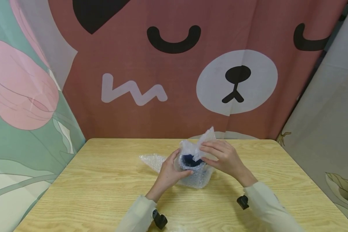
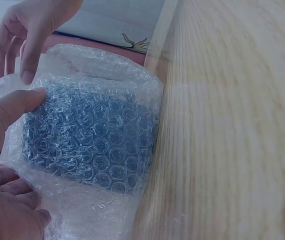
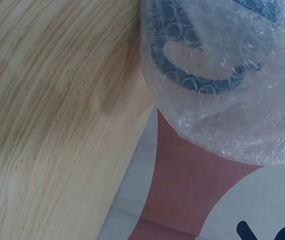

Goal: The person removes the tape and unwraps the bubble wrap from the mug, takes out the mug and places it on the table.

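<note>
A dark blue mug (image 1: pixel 192 160) stands on the table, wrapped in clear bubble wrap (image 1: pixel 195 181), its open mouth facing up. Through the wrap in the right wrist view its curved handle (image 3: pixel 200 84) shows. My left hand (image 1: pixel 169 175) grips the wrapped mug from the left, thumb across the near side and fingers around the far side. At the top right, my right hand (image 1: pixel 224 158) pinches a loose flap of the wrap beside the rim. In the left wrist view the mug's blue side (image 2: pixel 90 137) shows through the bubbles.
A loose tail of bubble wrap (image 1: pixel 153 161) stretches left over the wooden table (image 1: pixel 104 180). Behind the table's far edge hangs a curtain with a bear's face (image 1: pixel 174 119). Patterned cloths hang at both sides.
</note>
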### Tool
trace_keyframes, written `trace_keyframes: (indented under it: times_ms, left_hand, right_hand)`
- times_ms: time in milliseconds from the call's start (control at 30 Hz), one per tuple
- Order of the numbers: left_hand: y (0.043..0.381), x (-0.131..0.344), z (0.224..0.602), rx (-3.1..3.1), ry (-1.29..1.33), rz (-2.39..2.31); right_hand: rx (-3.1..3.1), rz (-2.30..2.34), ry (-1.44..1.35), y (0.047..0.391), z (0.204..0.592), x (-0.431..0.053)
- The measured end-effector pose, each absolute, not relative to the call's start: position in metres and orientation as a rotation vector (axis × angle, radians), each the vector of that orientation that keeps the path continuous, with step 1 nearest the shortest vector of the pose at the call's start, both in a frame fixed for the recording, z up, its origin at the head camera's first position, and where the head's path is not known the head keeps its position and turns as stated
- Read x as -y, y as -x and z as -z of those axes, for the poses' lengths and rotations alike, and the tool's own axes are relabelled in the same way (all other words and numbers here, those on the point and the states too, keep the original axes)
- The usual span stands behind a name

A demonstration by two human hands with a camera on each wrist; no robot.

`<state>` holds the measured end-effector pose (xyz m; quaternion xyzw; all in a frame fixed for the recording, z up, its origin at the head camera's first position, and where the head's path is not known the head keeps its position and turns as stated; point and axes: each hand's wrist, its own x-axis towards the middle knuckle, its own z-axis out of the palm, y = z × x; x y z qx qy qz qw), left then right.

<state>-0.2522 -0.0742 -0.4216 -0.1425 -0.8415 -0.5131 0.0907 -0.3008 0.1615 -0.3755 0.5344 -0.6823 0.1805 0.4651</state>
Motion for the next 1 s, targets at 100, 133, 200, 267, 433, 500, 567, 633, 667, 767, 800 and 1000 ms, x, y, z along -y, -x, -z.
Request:
trace_keyframes:
  times_ms: [100, 133, 200, 267, 433, 500, 567, 633, 667, 767, 800, 1000]
  left_hand:
    - [0.252, 0.074, 0.422, 2.500, 0.426, 1.523]
    - [0.252, 0.074, 0.421, 2.500, 0.427, 1.522]
    - [0.252, 0.074, 0.421, 2.499, 0.430, 1.527]
    - [0.251, 0.074, 0.421, 2.496, 0.434, 1.536]
    - [0.251, 0.075, 0.420, 2.499, 0.435, 1.546]
    - [0.250, 0.075, 0.420, 2.504, 0.434, 1.541]
    - [0.250, 0.075, 0.420, 2.504, 0.438, 1.539]
    - [0.250, 0.075, 0.420, 2.509, 0.438, 1.532]
    - [0.250, 0.075, 0.419, 2.511, 0.438, 1.527]
    - [0.250, 0.075, 0.419, 2.513, 0.434, 1.514]
    - [0.250, 0.075, 0.419, 2.514, 0.431, 1.508]
    - [0.250, 0.075, 0.420, 2.522, 0.410, 1.495]
  right_hand:
    - [1.674, -0.452, -1.302, 0.301, 0.375, -0.160]
    - [1.675, -0.458, -1.297, 0.301, 0.375, -0.160]
    - [1.680, -0.470, -1.282, 0.301, 0.375, -0.160]
    - [1.685, -0.487, -1.262, 0.302, 0.375, -0.160]
    - [1.703, -0.544, -1.199, 0.303, 0.375, -0.161]
    - [1.711, -0.567, -1.171, 0.304, 0.375, -0.161]
    - [1.722, -0.584, -1.139, 0.304, 0.375, -0.161]
    - [1.731, -0.602, -1.107, 0.306, 0.375, -0.161]
    - [1.734, -0.613, -1.094, 0.306, 0.375, -0.162]
    - [1.747, -0.643, -1.045, 0.308, 0.375, -0.162]
    - [1.751, -0.655, -1.028, 0.309, 0.375, -0.162]
    - [1.789, -0.710, -0.919, 0.312, 0.376, -0.163]
